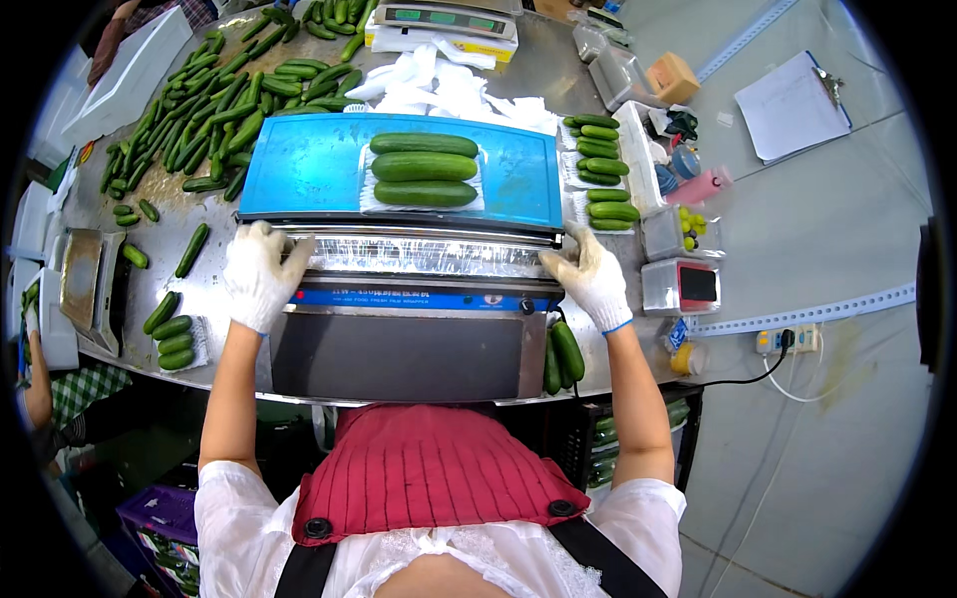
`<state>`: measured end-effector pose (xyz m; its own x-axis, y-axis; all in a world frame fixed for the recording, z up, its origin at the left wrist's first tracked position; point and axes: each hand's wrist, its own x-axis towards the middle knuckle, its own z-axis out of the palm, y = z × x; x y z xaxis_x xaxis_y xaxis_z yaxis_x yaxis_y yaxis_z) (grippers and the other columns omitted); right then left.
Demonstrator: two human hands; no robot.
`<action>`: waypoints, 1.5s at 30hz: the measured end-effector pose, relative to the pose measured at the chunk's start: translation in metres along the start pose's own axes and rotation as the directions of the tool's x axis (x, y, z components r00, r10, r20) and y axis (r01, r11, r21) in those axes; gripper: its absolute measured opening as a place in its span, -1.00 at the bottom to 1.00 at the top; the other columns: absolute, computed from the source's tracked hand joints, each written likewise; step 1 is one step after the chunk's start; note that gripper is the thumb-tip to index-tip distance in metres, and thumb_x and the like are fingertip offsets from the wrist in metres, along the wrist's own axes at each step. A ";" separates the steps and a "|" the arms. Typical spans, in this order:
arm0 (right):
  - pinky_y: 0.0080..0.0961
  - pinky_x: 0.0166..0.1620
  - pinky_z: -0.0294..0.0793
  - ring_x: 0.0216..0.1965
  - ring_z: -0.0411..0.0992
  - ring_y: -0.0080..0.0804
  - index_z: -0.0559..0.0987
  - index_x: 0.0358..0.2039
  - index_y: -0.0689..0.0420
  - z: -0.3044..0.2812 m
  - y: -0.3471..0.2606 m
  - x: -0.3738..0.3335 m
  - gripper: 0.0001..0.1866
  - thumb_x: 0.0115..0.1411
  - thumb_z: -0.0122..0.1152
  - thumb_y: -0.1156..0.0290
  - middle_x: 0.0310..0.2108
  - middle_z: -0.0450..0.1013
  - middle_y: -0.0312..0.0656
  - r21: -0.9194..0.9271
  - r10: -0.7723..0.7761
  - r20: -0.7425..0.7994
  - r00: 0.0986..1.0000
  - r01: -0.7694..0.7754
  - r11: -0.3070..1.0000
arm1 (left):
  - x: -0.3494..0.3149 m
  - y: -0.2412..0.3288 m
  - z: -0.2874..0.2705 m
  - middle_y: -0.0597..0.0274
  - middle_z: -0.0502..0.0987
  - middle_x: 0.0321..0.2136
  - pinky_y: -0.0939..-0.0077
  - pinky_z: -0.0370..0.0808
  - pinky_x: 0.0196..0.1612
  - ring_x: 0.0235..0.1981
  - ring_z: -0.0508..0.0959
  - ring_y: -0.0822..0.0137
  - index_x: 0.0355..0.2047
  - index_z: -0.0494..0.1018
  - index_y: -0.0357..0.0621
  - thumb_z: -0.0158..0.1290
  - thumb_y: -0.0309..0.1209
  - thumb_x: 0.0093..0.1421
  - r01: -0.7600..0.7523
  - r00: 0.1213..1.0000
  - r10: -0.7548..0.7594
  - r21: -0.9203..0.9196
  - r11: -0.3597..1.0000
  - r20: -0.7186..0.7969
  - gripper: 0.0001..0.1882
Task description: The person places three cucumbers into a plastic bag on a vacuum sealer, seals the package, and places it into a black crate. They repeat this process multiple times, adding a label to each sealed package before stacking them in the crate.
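Observation:
My left hand point(261, 271), in a white knitted glove, is at the left end of a film wrapping machine point(409, 354). Its thumb points inward, apart from the fingers. At the right end is my right hand point(593, 277), gloved alike, thumb also spread toward the middle. Between them lies a strip of clear cling film point(424, 257) over the roller; I see no film clearly pinched in either hand. Beyond it, on the blue plate point(304, 164), three cucumbers point(425, 166) rest side by side on a white tray point(481, 196).
A large heap of cucumbers point(214, 115) covers the back left. White crumpled trays point(429, 85) and a scale point(446, 20) stand behind the machine. Packed cucumbers point(601, 159) line its right side, near clear boxes point(666, 231). Another tray of cucumbers point(175, 344) is at left.

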<state>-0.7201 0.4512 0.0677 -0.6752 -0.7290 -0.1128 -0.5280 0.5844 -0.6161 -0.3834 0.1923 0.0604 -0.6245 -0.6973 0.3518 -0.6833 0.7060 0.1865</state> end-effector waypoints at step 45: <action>-0.42 -0.21 0.46 -0.36 0.52 -0.29 0.60 -0.17 0.31 0.055 -0.080 0.107 -0.36 0.30 0.00 -0.14 -0.43 0.55 -0.01 0.207 0.081 0.272 0.959 -0.141 0.968 | 0.085 0.064 0.013 -0.15 0.49 -0.04 0.40 0.46 0.04 -0.06 0.53 0.16 0.26 0.15 -0.37 0.31 -0.10 0.03 0.389 0.870 -0.085 -0.569 0.724 0.486 -0.07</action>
<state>-0.7222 0.3065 0.0623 -0.5501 -0.7485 -0.3702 -0.3098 0.5946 -0.7419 -0.4846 0.1767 0.0900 -0.6688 -0.7270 -0.1555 -0.5223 0.3106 0.7942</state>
